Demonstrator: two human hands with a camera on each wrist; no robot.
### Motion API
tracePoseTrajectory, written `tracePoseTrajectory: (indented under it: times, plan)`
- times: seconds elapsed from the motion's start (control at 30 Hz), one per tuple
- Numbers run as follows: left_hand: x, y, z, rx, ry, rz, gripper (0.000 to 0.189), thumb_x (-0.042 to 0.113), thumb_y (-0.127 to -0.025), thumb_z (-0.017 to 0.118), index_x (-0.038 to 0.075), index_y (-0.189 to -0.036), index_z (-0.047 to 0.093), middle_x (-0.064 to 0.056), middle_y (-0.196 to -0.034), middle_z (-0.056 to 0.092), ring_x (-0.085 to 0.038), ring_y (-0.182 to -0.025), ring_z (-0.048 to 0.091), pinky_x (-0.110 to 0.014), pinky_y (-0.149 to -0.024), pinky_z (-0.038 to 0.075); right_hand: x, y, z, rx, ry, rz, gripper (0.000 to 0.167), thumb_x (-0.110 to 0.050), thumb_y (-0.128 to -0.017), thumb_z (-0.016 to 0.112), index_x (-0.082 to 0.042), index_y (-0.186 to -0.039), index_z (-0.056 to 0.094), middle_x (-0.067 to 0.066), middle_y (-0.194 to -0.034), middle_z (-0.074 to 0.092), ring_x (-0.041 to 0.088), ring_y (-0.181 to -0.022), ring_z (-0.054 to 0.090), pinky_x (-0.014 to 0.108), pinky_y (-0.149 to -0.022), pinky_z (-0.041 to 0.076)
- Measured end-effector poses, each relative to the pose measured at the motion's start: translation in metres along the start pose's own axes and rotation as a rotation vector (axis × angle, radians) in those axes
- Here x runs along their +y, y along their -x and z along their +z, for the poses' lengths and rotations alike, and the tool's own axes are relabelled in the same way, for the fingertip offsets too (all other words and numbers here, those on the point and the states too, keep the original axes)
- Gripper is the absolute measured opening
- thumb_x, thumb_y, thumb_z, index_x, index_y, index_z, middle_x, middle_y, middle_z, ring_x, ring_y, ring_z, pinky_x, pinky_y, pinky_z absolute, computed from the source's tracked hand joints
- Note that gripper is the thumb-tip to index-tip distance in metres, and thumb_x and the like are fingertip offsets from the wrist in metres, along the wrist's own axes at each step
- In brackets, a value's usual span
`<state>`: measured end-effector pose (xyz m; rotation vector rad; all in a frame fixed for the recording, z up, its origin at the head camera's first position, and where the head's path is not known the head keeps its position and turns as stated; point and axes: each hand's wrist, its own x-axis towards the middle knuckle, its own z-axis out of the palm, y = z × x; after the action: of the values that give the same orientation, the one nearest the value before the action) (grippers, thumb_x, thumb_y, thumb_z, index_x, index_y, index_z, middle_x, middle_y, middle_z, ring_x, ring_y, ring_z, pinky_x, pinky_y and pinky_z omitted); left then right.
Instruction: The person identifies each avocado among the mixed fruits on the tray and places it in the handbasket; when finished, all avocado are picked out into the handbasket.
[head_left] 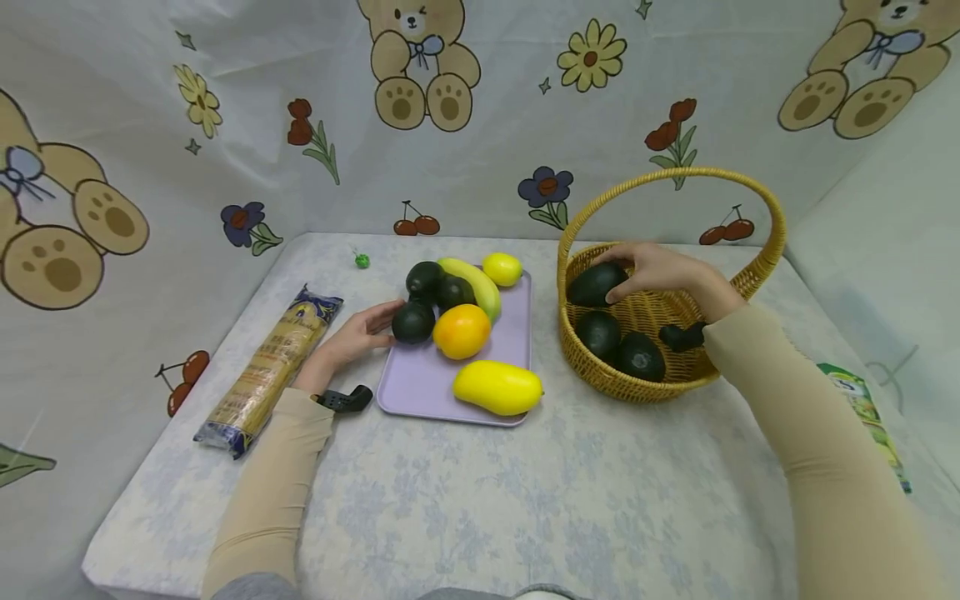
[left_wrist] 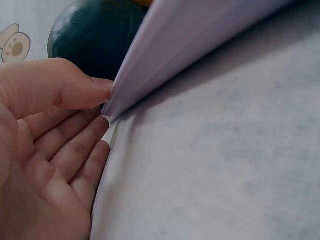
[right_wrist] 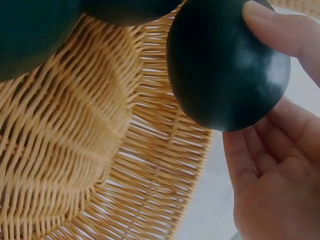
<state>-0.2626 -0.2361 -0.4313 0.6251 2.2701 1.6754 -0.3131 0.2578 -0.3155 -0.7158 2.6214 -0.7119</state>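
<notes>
My right hand (head_left: 660, 271) grips a dark green avocado (head_left: 596, 285) at the far left side of the wicker basket (head_left: 637, 387). In the right wrist view, thumb and fingers lie on either side of the avocado (right_wrist: 227, 65), near the woven rim. Two more avocados (head_left: 597, 334) lie lower in the basket. My left hand (head_left: 363, 333) holds the left edge of the lilac tray (head_left: 420, 392); in the left wrist view the thumb lies on the tray's rim (left_wrist: 135, 70), fingers against its outer side. Beside that hand, three avocados (head_left: 412, 322) sit together on the tray.
Also on the tray are a banana (head_left: 480, 283), a lemon (head_left: 502, 269), an orange (head_left: 462, 332) and a yellow mango-like fruit (head_left: 498, 387). A pasta pack (head_left: 273, 367) lies left, a green packet (head_left: 866, 417) right. The basket's tall handle (head_left: 675, 172) arches over it.
</notes>
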Motion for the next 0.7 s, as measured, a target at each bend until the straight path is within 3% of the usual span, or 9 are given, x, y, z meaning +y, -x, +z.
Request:
tracePoseTrajectory:
  times: [0.2, 0.4, 0.7]
  plan:
    - [-0.002, 0.0, -0.001, 0.007, -0.008, -0.009, 0.067, -0.013, -0.084, 0.058, -0.006, -0.144, 0.03, -0.02, -0.149, 0.028, -0.034, -0.136, 0.028, -0.043, -0.112, 0.022, 0.012, -0.018, 0.008, -0.057, -0.035, 0.027, 0.065, -0.021, -0.079, 0.077, -0.007, -0.135, 0.049, 0.015, -0.13, 0.048, 0.029, -0.105, 0.054, 0.047, -0.087, 0.046]
    - [-0.004, -0.001, -0.001, 0.005, -0.015, 0.001, 0.066, -0.013, -0.084, 0.058, -0.007, -0.143, 0.03, -0.022, -0.149, 0.028, -0.035, -0.136, 0.028, -0.044, -0.112, 0.022, 0.017, -0.021, 0.012, -0.105, -0.082, 0.058, 0.062, -0.018, -0.079, 0.076, -0.006, -0.134, 0.05, 0.017, -0.129, 0.049, 0.033, -0.113, 0.049, 0.051, -0.092, 0.043]
    - [-0.002, -0.001, -0.001, 0.001, 0.003, 0.012, 0.066, -0.013, -0.083, 0.058, -0.008, -0.143, 0.03, -0.023, -0.148, 0.029, -0.036, -0.136, 0.027, -0.042, -0.113, 0.02, 0.018, -0.025, 0.016, -0.133, -0.038, 0.044, 0.063, -0.018, -0.08, 0.075, -0.002, -0.135, 0.048, 0.021, -0.134, 0.045, 0.038, -0.119, 0.045, 0.054, -0.096, 0.04]
